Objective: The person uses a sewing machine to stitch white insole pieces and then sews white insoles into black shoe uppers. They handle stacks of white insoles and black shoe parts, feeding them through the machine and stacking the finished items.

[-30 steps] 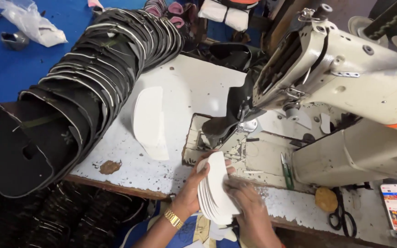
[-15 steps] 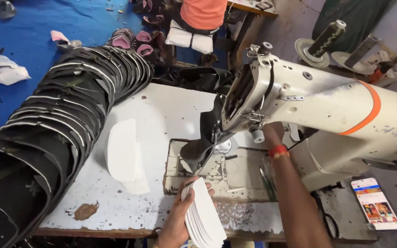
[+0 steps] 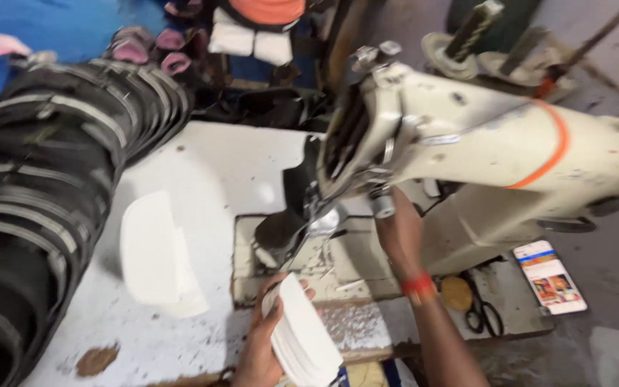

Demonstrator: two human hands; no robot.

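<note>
Left hand (image 3: pixel 259 347) grips a stack of white curved pieces (image 3: pixel 302 337) at the near edge of the bench (image 3: pixel 216 165), fingers (image 3: pixel 270 292) clenched around the stack's left side, just in front of the sewing machine's bed plate (image 3: pixel 338 261). Right hand (image 3: pixel 397 233) reaches in under the head of the cream sewing machine (image 3: pixel 481 150), beside the needle area; its fingers are hidden, so their state cannot be told. Red band (image 3: pixel 418 284) sits on the right wrist. Second pile of white pieces (image 3: pixel 155 254) lies on the bench to the left, apart from the hands. Long row of black pieces (image 3: pixel 44 208) lies along the left. Scissors (image 3: pixel 481 312) and phone (image 3: pixel 549 276) lie at right
</note>
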